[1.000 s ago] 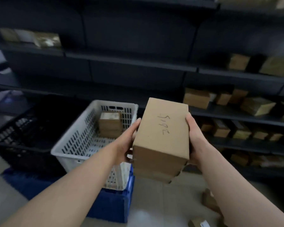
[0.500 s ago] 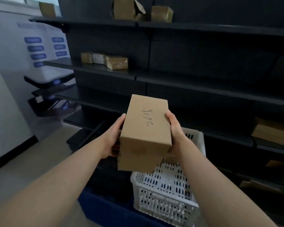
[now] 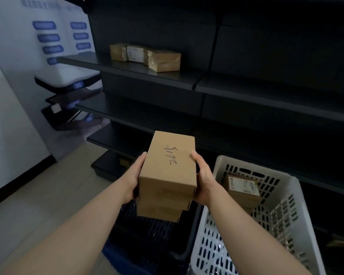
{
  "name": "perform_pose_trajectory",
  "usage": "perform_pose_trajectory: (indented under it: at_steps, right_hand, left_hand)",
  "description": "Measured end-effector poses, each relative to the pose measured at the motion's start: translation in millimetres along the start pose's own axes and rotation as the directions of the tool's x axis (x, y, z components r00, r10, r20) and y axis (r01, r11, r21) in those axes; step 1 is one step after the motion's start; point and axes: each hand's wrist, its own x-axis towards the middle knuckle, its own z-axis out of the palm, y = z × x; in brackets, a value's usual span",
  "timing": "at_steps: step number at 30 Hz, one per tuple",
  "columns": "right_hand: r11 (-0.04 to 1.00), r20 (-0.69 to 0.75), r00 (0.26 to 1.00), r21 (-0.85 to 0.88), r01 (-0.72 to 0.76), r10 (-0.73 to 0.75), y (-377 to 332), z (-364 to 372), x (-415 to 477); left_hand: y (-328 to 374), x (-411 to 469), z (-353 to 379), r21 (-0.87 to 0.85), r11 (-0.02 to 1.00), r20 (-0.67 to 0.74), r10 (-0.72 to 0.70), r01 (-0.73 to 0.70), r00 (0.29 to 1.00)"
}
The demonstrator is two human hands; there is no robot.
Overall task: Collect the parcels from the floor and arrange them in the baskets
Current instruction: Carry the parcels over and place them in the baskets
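I hold a stack of brown cardboard parcels [image 3: 169, 169] between both hands; the top one has handwriting on its lid. My left hand [image 3: 134, 178] presses the stack's left side and my right hand [image 3: 204, 179] presses its right side. The stack hangs above a dark basket [image 3: 147, 231] that sits low between my forearms. To the right stands a white slotted basket [image 3: 286, 215] with a labelled parcel [image 3: 242, 190] inside it.
Black metal shelving [image 3: 139, 73] fills the wall ahead, with three small parcels [image 3: 147, 56] on an upper shelf. A blue crate [image 3: 119, 262] lies under the baskets. A white kiosk with blue buttons [image 3: 54, 44] stands at the left, and pale floor [image 3: 38, 195] lies beside it.
My view has swung left and then tilted down. The white basket now sits at the right, the dark basket is under the stack, and my grip on the parcels is unchanged.
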Motion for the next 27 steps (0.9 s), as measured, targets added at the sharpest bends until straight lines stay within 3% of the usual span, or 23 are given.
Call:
perform_pose_trajectory:
  at_steps: [8,14,27]
  right_hand:
    - [0.988,-0.032,0.994,0.116,-0.102,0.106,12.1,-19.2,116.3]
    - [0.959,-0.140,0.975,0.252,-0.132,0.171,34.7,-41.2,187.4]
    - [0.913,-0.189,0.968,0.400,-0.075,0.162,69.1,-52.5,261.8]
  left_hand:
    - [-9.7,123.5,-21.2,0.012,0.987,-0.027,-0.162,0.163,0.986]
    - [-19.3,209.6,-25.9,0.052,0.958,0.017,-0.284,0.283,0.959]
    - [-45.6,308.9,-38.9,0.103,0.915,0.048,-0.397,0.391,0.917]
